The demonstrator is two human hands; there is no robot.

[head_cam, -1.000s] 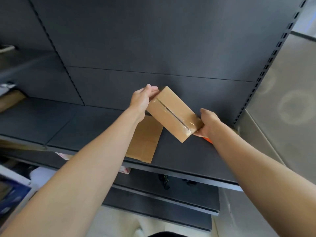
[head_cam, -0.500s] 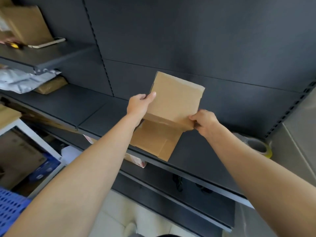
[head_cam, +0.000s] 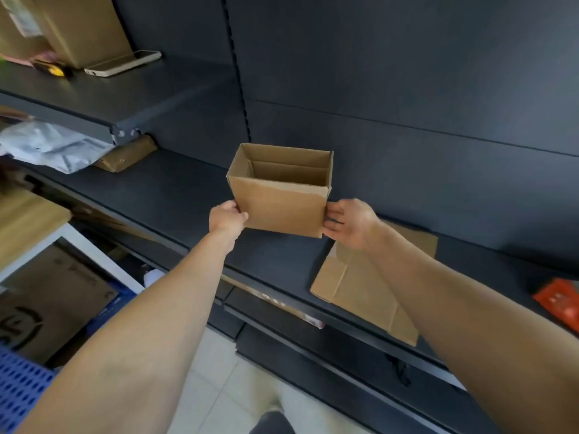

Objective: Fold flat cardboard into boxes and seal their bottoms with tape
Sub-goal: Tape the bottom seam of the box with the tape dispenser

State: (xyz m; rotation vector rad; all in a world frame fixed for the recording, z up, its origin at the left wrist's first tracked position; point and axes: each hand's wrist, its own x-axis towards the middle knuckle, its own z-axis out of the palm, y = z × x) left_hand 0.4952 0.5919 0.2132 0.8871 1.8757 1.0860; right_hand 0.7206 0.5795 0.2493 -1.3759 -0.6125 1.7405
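The box (head_cam: 279,205) (mouth up, over the shelf (head_cam: 188,195)) is held at its lower side edges by the left grip (head_cam: 227,218) and right grip (head_cam: 349,223), and should be lowered level, without the walls being squeezed.

The open box (head_cam: 279,208) in the middle is plain tan cardboard, and the flat cardboard sheet (head_cam: 360,296) to its lower right is the same tan. The shelf (head_cam: 175,198) and back panel (head_cam: 407,73) are dark charcoal grey. At upper left lie a white phone (head_cam: 122,63) and a yellow-and-black object (head_cam: 54,70). A grey plastic bag (head_cam: 53,148) is at left, an orange-red packet (head_cam: 560,303) at the right edge, and a blue crate (head_cam: 22,393) with a pattern of holes at lower left.
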